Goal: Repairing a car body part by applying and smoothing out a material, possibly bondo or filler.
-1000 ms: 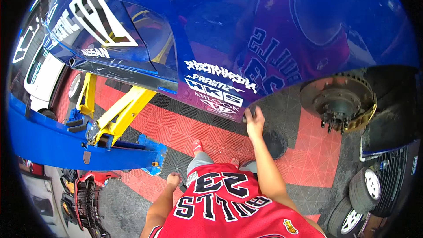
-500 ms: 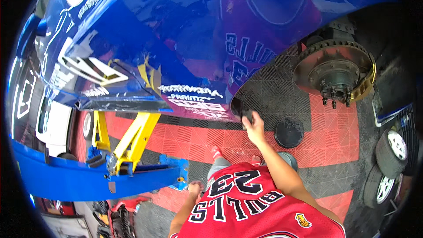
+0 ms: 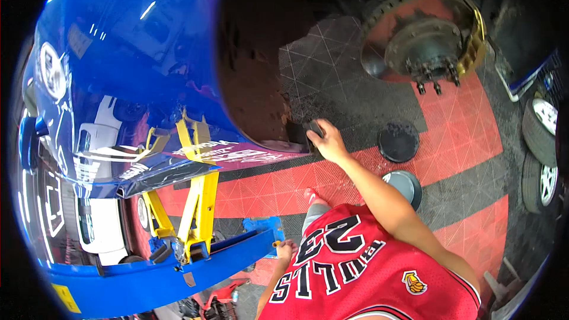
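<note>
My right hand [image 3: 327, 138] reaches to the rear lower edge of the wheel arch. Its fingers are closed on a small dark block [image 3: 315, 128], partly hidden by the hand; I cannot tell its kind. The block is close to the arch edge of the blue car [image 3: 178, 41], and contact is unclear. My left hand [image 3: 287, 250] hangs low, fingers loosely bent and apart, seemingly holding nothing. It is beside the end of the blue lift arm [image 3: 237, 261]. Inside the wheel well, the bare brake disc [image 3: 379, 35] shows studs and a gold caliper [image 3: 471, 53].
Yellow lift supports [image 3: 201, 213] stand under the car's sill. A round black lid-like thing [image 3: 398, 142] and a grey bucket [image 3: 404, 186] are on the red and black tiled floor [image 3: 462, 124]. Wheels with tyres [image 3: 536, 184] stand at the right. A white vehicle [image 3: 101, 225] is at the left.
My view has shifted toward the wheel well, showing more of its inside. My right hand still holds the dark block by the arch edge. The left hand is closer to the lift arm's end.
</note>
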{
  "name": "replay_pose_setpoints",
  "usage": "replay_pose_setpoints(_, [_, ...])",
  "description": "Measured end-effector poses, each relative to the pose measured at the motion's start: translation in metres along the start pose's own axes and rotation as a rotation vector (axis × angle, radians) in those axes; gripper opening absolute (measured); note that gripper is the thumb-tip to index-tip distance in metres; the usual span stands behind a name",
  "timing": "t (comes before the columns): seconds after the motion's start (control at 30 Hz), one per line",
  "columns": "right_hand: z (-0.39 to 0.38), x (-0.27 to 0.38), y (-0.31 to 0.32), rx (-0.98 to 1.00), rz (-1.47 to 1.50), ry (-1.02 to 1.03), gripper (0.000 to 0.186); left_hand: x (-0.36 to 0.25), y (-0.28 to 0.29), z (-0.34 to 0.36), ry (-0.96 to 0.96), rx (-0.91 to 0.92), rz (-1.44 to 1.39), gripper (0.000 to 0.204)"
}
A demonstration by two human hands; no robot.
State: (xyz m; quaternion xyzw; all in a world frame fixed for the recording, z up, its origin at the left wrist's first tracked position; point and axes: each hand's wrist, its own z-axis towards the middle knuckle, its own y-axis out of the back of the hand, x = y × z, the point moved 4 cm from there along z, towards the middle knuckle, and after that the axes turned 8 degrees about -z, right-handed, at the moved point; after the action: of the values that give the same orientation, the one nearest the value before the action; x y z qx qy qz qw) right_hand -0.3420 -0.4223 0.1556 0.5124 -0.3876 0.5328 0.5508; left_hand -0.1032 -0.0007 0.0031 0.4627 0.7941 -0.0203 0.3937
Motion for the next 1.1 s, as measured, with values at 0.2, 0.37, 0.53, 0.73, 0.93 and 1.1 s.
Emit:
replay_pose_setpoints(0.2, [-0.033, -0.020, -0.005, 0.014, 0.096, 0.038, 0.027, -0.003, 0.018, -0.001, -0.336, 0.035, 0.609, 0.022])
replay_pose_setpoints(0.37, [0.002, 0.014, 0.010, 0.068, 0.042, -0.059, 0.031, 0.012, 0.028, -0.009, -0.024, 0.032, 0.191, 0.022])
replay_pose_setpoints(0.53, [-0.050, -0.007, 0.006, -0.008, 0.068, -0.042, 0.031, -0.032, 0.020, -0.024, -0.074, 0.015, 0.344, 0.019])
replay_pose_setpoints(0.73, [-0.010, -0.007, 0.000, 0.002, 0.100, -0.110, 0.033, -0.026, 0.036, -0.009, -0.372, 0.216, 0.303, 0.014])
replay_pose_setpoints(0.93, [-0.038, -0.016, 0.005, -0.020, 0.012, -0.092, 0.034, -0.054, 0.013, -0.022, -0.011, -0.028, 0.012, 0.018])
replay_pose_setpoints(1.1, [-0.033, -0.018, 0.004, -0.041, 0.016, -0.086, 0.031, -0.048, 0.012, -0.028, -0.040, -0.004, 0.140, 0.018])
